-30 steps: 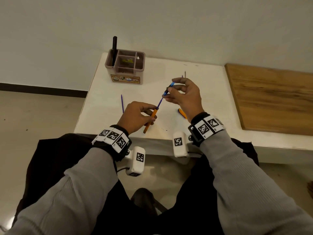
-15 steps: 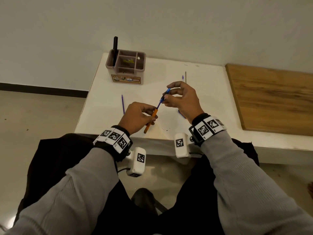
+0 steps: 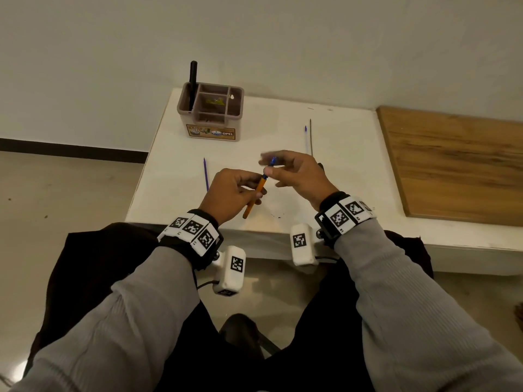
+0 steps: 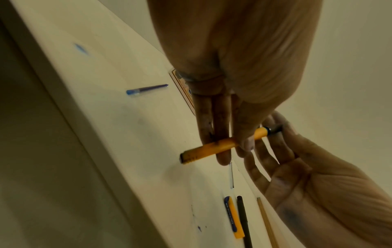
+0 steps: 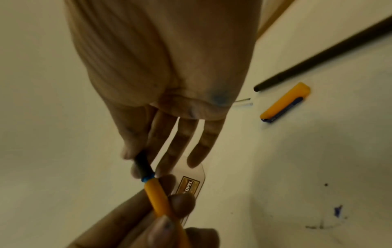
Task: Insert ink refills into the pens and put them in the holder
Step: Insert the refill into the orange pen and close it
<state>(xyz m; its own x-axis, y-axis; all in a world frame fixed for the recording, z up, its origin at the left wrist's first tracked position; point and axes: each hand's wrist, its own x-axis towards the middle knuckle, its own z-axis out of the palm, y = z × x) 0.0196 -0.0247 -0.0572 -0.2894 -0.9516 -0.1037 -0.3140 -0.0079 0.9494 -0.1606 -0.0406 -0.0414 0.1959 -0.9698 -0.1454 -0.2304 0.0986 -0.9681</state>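
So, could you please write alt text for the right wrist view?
The right hand pinches the dark tip section at the end of an orange pen barrel that the left hand grips; an orange cap lies on the white table.

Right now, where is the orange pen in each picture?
Head: orange pen at centre, held in the left hand.
Left wrist: orange pen across the middle, under the fingers.
Right wrist: orange pen bottom centre.
Shared landmark: the holder's OPEL label.
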